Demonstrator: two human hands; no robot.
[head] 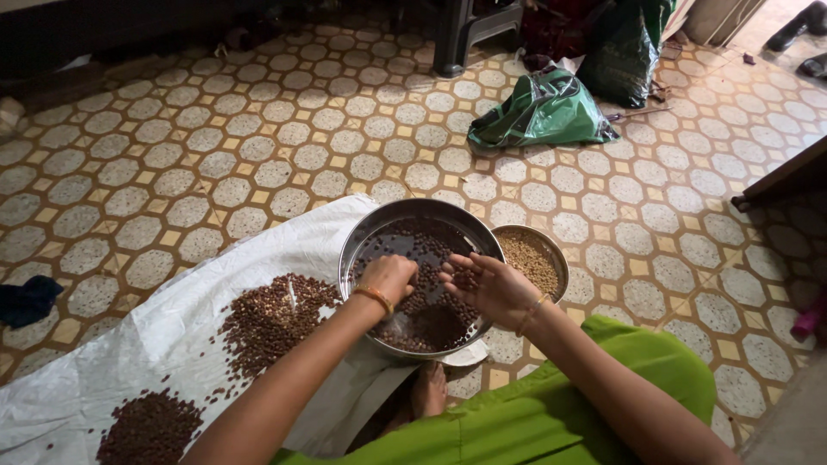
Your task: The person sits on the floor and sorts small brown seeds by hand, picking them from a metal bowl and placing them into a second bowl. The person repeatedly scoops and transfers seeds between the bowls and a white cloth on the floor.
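Resting on a white sheet spread over the tiled floor, a round steel pan holds a layer of dark brown beans, and both hands work above it. The left hand hangs palm down over the middle of the pan with its fingers curled loosely inward; whether it has any beans in its grip cannot be told. The right hand lies palm up, fingers spread and slightly cupped, with a few beans lying in the open palm. Just beside the pan on the right sits a smaller steel bowl of paler grains. Two heaps of beans lie on the sheet to the left. Farther off, a crumpled green bag lies on the tiles.
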